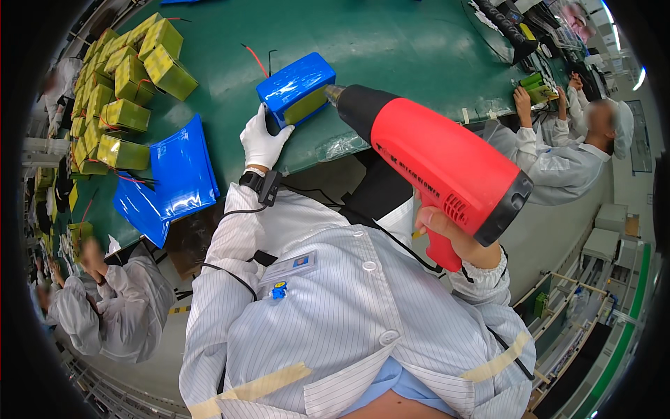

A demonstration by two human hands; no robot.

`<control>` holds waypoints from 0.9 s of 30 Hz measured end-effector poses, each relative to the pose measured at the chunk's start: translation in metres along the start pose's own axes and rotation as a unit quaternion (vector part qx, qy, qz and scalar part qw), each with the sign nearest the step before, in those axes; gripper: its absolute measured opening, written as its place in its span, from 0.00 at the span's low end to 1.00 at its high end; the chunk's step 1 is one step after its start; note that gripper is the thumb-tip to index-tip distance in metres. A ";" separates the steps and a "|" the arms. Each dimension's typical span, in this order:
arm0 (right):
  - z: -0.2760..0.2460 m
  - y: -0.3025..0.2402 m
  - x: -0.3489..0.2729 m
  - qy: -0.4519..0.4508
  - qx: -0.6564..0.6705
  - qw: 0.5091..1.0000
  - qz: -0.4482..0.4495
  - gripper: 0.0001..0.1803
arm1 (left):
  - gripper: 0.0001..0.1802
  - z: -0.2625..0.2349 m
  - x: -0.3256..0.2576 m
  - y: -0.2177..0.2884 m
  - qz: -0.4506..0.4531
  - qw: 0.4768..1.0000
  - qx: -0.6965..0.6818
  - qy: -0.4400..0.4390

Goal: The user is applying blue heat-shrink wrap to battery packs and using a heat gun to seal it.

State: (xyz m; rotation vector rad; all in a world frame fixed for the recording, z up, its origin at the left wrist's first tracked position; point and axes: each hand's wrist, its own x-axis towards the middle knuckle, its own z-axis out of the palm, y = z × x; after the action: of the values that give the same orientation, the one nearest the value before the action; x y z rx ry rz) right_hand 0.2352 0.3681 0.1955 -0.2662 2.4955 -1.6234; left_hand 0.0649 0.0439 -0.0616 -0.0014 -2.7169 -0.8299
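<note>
My right hand (447,227), bare, is wrapped round the handle of a red heat gun (440,153) with a black nozzle. The nozzle tip points at the right end of a battery pack (299,78) in shiny blue shrink wrap, close to it. The pack's near side shows a yellow-green panel, and a red and a black wire stick out from its far left. My left hand (264,140), in a white glove, grips the pack's near left corner, thumb and forefinger apart on it. The pack rests near the front edge of the green bench (230,31).
Several yellow-green battery packs (132,77) with wires are clustered at the left. Flat blue shrink-wrap sleeves (183,171) lie nearer, overhanging the edge. A black cable (391,237) runs across my front. Co-workers sit at the right (565,160) and lower left (122,300).
</note>
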 end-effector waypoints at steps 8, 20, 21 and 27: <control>-0.014 -0.034 0.031 -0.006 0.166 0.977 0.130 0.16 | 0.44 0.000 0.001 0.000 0.007 1.000 0.001 0.005; -0.037 -0.082 0.131 -0.067 0.063 0.982 0.167 0.28 | 0.47 -0.003 0.002 0.001 -0.015 1.000 0.007 -0.021; -0.036 -0.082 0.135 -0.078 0.049 0.980 0.174 0.30 | 0.47 -0.003 0.002 0.001 -0.017 1.000 0.007 -0.020; -0.034 -0.080 0.145 -0.084 0.036 0.983 0.158 0.30 | 0.47 -0.003 0.001 -0.003 -0.010 1.000 0.005 -0.012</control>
State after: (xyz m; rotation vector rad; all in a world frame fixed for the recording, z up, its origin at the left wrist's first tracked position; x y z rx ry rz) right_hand 0.0915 0.3333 0.2779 0.0049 2.2143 -1.4910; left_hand 0.0645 0.0400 -0.0605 0.0191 -2.7492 -0.8263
